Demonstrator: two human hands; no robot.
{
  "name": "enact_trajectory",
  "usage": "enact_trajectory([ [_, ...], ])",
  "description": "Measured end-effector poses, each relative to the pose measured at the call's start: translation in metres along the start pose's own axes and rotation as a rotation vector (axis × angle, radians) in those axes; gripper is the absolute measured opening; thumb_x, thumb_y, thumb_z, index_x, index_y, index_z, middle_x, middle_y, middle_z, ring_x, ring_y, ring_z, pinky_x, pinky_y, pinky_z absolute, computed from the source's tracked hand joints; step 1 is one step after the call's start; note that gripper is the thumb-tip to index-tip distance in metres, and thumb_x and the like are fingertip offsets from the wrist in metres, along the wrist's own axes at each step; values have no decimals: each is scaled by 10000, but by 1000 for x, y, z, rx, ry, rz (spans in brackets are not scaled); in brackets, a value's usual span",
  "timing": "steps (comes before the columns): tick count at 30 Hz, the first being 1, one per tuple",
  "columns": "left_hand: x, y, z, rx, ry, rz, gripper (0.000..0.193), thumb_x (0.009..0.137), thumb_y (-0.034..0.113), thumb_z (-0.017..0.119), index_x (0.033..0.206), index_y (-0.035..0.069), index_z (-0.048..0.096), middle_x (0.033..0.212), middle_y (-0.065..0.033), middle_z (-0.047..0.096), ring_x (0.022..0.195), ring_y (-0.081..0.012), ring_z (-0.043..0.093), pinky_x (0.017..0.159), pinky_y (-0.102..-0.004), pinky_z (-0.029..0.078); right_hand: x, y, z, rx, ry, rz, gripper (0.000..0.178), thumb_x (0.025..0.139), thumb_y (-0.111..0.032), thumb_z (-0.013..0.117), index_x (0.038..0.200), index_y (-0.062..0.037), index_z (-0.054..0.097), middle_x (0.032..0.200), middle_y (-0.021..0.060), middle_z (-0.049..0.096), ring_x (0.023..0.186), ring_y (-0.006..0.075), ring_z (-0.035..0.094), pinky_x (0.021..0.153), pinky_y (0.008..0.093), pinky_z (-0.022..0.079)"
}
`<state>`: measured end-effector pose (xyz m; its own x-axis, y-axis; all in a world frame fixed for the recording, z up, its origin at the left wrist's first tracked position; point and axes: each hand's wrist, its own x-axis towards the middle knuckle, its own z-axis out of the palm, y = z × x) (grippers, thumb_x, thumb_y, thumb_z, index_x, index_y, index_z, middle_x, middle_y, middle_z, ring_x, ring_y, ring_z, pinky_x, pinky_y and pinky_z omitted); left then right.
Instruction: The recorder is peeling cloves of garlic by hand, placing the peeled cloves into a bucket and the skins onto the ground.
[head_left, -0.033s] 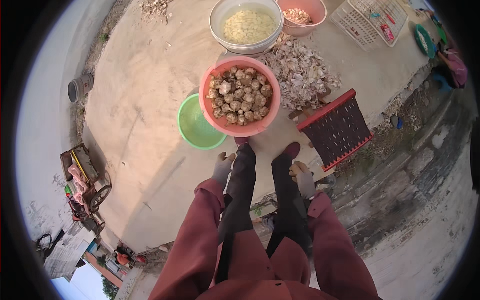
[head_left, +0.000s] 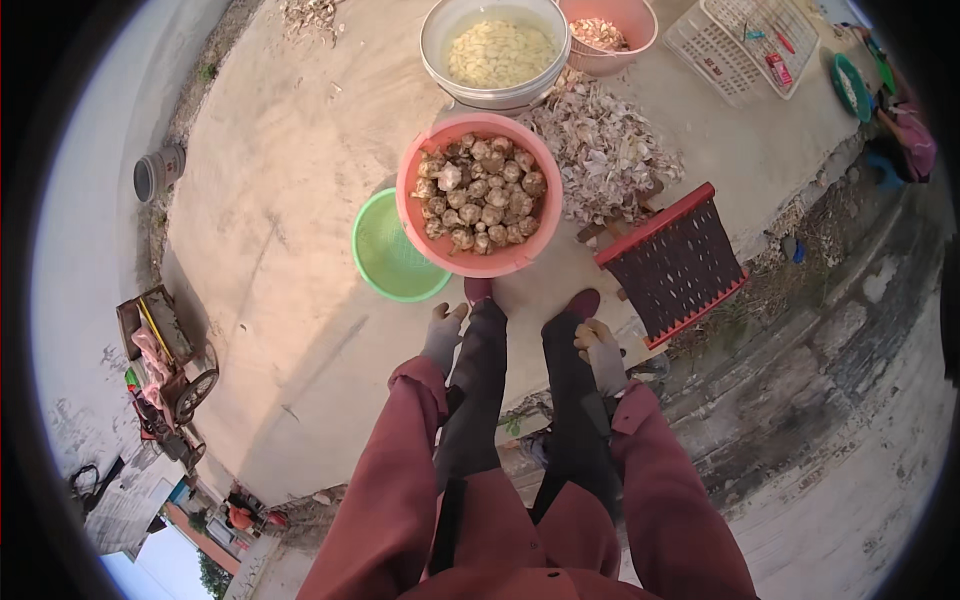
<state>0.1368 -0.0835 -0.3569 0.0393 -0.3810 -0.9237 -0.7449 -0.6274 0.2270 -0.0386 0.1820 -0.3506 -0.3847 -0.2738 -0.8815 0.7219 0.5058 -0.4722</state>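
Observation:
My left hand [head_left: 442,338], in a pale glove, hangs over my left shin with the thumb apart from the loosely bent fingers. Nothing shows in it. Near my right shin is my right hand [head_left: 601,356], gloved alike, its fingers half curled and holding nothing visible. Beyond my feet stands a pink basin [head_left: 407,205] of whole garlic bulbs [head_left: 490,190]. It partly covers a green basin [head_left: 395,255] on its left. To the right stands a low stool [head_left: 675,265] with a red frame and dark woven seat. Both hands are clear of all these.
A white bucket [head_left: 490,97] holds peeled cloves in water. Beside it are a pink basket [head_left: 602,62], a heap of garlic skins [head_left: 610,155] and white plastic crates [head_left: 715,60]. A person [head_left: 910,140] is at far right. A cart [head_left: 165,370] stands left; a broken concrete edge [head_left: 800,215] runs right.
The view has shifted slightly, and more of my left shoe shows below the pink basin. Both hands have barely moved; nothing was taken hold of.

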Motion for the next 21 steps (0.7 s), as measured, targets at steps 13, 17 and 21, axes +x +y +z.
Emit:
enact_trajectory([
  [13,175,16,17,-484,168,206,526,834,255,745,1183,-91,556,1060,-131,627,964,-215,590,821,-367,487,213,-39,92,-82,54,-281,599,923,-350,731,1308,62,529,1146,113,644,961,168,611,821,321,505],
  [17,188,7,14,-490,107,206,472,918,311,685,1267,23,553,1085,-100,659,926,-211,655,791,-349,546,233,-34,99,-152,151,-340,456,936,-265,694,1222,75,589,1081,119,686,896,169,632,767,348,520],
  [21,183,7,8,-286,83,182,462,912,319,688,1248,25,570,1089,-101,659,919,-204,651,751,-352,547,244,-25,98,-185,213,-357,449,895,-272,695,1185,59,606,1053,132,694,904,214,654,775,390,524],
])
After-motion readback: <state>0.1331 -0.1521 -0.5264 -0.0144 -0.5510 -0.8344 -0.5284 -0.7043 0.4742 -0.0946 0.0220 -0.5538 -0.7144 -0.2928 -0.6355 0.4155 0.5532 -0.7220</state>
